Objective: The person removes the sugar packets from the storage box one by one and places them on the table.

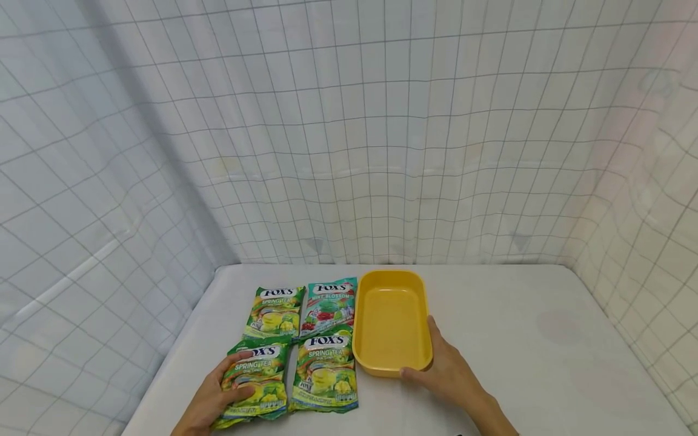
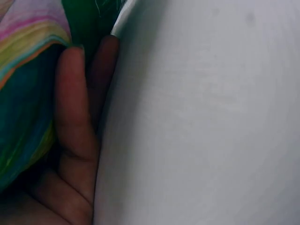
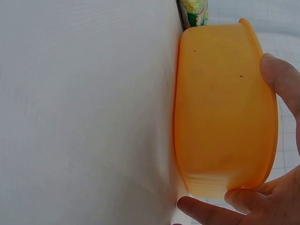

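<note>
At the near left, my left hand [image 1: 209,396] grips a green and yellow Fox's Spring Tea candy bag [image 1: 260,380], thumb and a finger lying over its left part. In the left wrist view, other fingers [image 2: 75,98] lie along the bag's side, close to the tabletop. My right hand [image 1: 449,372] holds an empty yellow plastic tray [image 1: 389,327] by its near right corner. One digit presses the near wall while fingers reach along the right side. The right wrist view shows the tray's outer wall [image 3: 225,108] between spread fingertips.
Another Spring Tea bag [image 1: 325,375] lies right of the held one. Behind are a third Spring Tea bag [image 1: 275,312] and a teal Mint Blossom bag [image 1: 329,307], close against the tray. A white cloth covers the table [image 1: 518,351]; gridded white curtains [image 1: 403,151] enclose it.
</note>
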The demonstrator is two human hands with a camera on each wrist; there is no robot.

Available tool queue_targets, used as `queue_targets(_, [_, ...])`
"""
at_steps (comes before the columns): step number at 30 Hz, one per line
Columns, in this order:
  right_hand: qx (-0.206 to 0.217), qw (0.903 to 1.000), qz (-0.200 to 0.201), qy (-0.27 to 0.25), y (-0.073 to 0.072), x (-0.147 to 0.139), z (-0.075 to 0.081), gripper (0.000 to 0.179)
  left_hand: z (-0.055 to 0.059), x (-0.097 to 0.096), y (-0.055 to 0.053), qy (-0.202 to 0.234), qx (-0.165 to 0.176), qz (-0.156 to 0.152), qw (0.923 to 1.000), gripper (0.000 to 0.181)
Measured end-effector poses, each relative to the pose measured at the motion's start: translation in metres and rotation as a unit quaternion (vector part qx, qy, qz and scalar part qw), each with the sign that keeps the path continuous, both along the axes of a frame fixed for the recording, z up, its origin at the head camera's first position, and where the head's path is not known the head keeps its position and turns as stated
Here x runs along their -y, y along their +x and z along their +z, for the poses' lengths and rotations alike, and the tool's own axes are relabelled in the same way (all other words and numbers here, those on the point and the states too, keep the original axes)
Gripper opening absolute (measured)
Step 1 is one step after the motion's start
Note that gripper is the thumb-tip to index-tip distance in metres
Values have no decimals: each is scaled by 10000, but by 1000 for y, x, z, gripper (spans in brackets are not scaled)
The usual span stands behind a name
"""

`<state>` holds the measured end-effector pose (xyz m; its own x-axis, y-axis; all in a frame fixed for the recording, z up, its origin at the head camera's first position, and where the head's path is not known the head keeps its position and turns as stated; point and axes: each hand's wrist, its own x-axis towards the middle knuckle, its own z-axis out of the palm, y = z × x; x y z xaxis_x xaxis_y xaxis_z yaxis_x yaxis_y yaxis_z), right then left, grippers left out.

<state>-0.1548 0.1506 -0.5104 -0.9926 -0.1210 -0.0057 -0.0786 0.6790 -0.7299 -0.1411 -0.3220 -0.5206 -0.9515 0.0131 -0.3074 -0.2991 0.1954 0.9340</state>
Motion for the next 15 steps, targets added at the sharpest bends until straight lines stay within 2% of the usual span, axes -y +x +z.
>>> queue_targets(11, [-4, 10000, -20, -11, 0, 0, 0, 132, 1, -2, -6, -556, -109, -172, 9982, 75])
queue_targets(15, [1, 10000, -26, 9, 0, 0, 0, 133, 3, -4, -8, -560, -117, -300, 9979, 77])
